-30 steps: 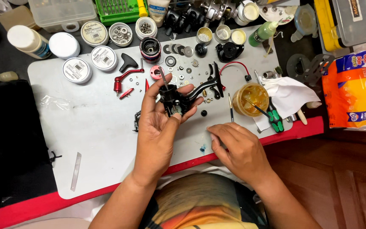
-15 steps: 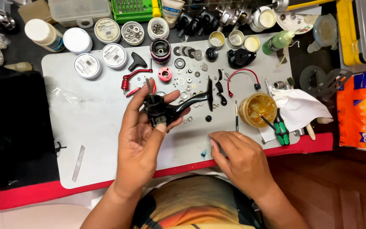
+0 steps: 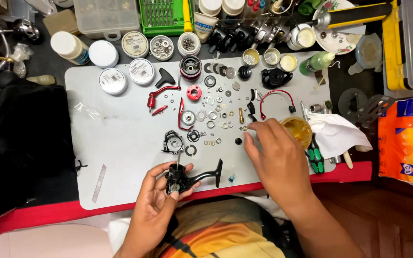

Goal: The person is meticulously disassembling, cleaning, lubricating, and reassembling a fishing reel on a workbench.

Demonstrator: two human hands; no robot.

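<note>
your left hand (image 3: 156,203) grips the black reel body (image 3: 187,176) low over the grey surface (image 3: 120,157). your right hand (image 3: 278,153) pinches at a small washer (image 3: 244,128); next likely calls for seating it carefully.

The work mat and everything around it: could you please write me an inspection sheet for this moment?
Surface: pale grey mat on a red-edged bench.
Job's things: black reel body with its stem, held above the mat's near edge; small washers and gears laid out in rows.
Clutter: round tins, red handle, red bail wire, black side plate, jar of yellow grease, white tissue.
Grip: left hand closed on the reel body; right hand reaching with its fingertips at the small parts, grip unclear.
Cables: nothing seen.
Surroundings: green bit case, clear parts box, orange bag, black cloth.
</note>
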